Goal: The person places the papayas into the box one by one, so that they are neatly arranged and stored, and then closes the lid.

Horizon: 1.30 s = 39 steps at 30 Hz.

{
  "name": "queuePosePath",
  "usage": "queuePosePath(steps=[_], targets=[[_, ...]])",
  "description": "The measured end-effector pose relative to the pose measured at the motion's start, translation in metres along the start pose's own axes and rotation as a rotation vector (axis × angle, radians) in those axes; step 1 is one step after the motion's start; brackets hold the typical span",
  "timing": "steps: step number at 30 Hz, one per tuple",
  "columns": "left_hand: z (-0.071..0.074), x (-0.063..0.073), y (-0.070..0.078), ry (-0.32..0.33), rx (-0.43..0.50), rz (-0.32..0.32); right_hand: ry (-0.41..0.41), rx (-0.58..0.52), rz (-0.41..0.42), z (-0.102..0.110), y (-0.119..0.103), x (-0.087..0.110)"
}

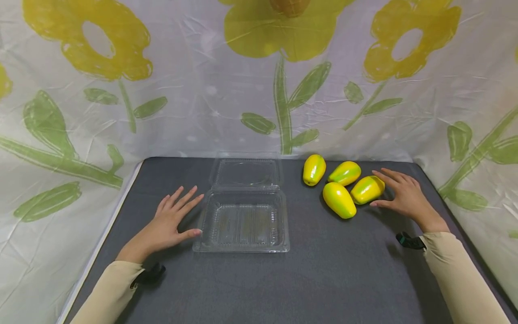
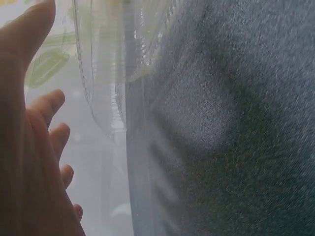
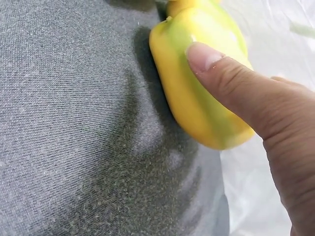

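Container (image 1: pixel 243 227) on table (image 1: pixel 323 279), four fruits (image 1: pixel 339 200) rightward, right hand (image 1: pixel 406 195) apparently beside them

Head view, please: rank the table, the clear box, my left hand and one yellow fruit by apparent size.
1. Table
2. Clear box
3. Left hand
4. Yellow fruit; the four look similar, and nearness may enlarge the front one, so I won't rank them.

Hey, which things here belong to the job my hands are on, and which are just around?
Likely part of the job:
- Open clear plastic container, beside your left hand
- Four yellow-green fruits, one right by your right hand

Just around:
- Dark table covering
- Flower-patterned curtain
- Black wrist straps
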<state>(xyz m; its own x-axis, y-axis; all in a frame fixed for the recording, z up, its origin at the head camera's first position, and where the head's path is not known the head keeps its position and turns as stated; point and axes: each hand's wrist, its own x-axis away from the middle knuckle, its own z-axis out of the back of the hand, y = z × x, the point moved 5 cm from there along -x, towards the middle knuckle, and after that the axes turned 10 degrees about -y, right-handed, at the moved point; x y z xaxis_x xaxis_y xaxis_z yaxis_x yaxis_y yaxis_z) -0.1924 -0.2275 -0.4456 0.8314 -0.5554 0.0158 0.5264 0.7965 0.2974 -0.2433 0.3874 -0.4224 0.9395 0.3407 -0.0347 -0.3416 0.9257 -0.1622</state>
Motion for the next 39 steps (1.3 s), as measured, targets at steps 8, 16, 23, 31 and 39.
queuePosePath(steps=[8,16,23,31,39], targets=[[-0.003,0.005,0.01,0.011,0.005,-0.046,-0.009,-0.001,0.003,-0.001,-0.001,-0.002],[-0.003,0.011,0.013,-0.003,0.05,-0.048,-0.027,-0.003,0.008,-0.002,-0.001,-0.005],[-0.004,0.015,0.014,-0.02,0.088,-0.024,-0.029,0.008,0.013,0.0,-0.002,-0.007],[-0.004,0.017,0.016,-0.006,0.109,-0.027,-0.009,-0.012,0.023,0.001,-0.003,-0.007],[-0.006,0.018,0.019,-0.008,0.134,-0.03,0.001,-0.026,0.017,-0.001,0.0,-0.007]])
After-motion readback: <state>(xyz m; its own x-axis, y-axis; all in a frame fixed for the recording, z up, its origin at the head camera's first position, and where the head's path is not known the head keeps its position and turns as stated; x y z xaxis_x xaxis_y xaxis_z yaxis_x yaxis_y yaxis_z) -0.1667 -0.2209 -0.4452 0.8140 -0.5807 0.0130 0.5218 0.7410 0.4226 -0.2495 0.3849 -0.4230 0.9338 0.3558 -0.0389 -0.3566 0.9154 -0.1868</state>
